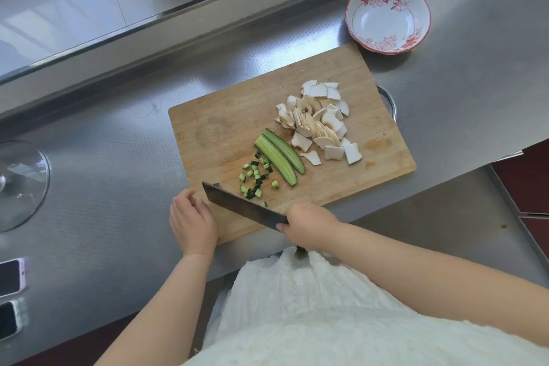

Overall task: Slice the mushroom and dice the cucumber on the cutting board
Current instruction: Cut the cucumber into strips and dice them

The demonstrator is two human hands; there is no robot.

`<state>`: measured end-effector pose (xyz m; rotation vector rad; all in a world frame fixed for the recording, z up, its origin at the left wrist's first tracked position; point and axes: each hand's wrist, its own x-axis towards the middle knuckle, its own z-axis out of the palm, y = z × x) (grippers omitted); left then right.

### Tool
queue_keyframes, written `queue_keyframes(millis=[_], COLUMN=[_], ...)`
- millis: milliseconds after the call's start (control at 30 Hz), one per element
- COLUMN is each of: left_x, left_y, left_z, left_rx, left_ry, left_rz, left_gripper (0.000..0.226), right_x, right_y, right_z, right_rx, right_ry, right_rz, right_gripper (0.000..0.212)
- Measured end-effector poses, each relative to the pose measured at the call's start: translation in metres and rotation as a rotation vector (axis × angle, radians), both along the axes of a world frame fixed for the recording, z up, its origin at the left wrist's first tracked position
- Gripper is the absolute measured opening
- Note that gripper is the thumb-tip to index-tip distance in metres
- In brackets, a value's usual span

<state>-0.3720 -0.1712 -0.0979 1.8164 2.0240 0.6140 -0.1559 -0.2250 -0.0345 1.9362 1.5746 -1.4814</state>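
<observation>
cucumber strips (279, 156), two of them side by side, lie up the board (371, 92) and a little right of the right hand (309, 227), which grips the cleaver (243, 205); their long axis runs from far-left to near-right, roughly parallel to the blade, with dice (255, 178) scattered between. left hand (193, 221) rests loosely curled, holding nothing, at the board's near-left corner, about as far from the strips. mushroom slices (320, 122) crowd the strips' right side, so open room is on the bare left half, while the worktop (118, 187) edge sits just behind the knife hand.

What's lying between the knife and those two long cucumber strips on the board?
Only the diced cucumber, scattered on the cutting board between the knife in the right hand and the cucumber strips.
</observation>
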Motion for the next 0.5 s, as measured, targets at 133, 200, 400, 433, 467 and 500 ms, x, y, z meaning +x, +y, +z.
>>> queue_keyframes(millis=[133, 200, 400, 433, 467, 500], left_x=[0.013, 0.024, 0.069, 0.078, 0.087, 0.097], left_y=[0.011, 0.019, 0.062, 0.071, 0.079, 0.089], left_z=[0.008, 0.014, 0.049, 0.058, 0.064, 0.069], left_rx=[0.040, 0.064, 0.181, 0.179, 0.145, 0.064], left_ry=[-0.011, -0.014, -0.148, -0.158, -0.153, -0.128], left_rz=[-0.045, -0.102, -0.219, -0.281, -0.352, -0.424], left_gripper=[0.021, 0.024, 0.017, 0.017, 0.017, 0.019], right_x=[0.005, 0.014, 0.034, 0.035, 0.036, 0.037], right_y=[0.022, 0.026, 0.012, 0.008, 0.006, 0.004], right_z=[0.001, 0.002, 0.002, 0.001, -0.001, -0.003], right_rx=[0.007, 0.023, 0.075, 0.080, 0.082, 0.083], right_ry=[-0.005, -0.026, -0.147, -0.167, -0.182, -0.192], right_rz=[-0.127, -0.161, -0.080, -0.050, -0.022, -0.001], right_gripper=[0.029, 0.028, 0.026, 0.025, 0.024, 0.024])
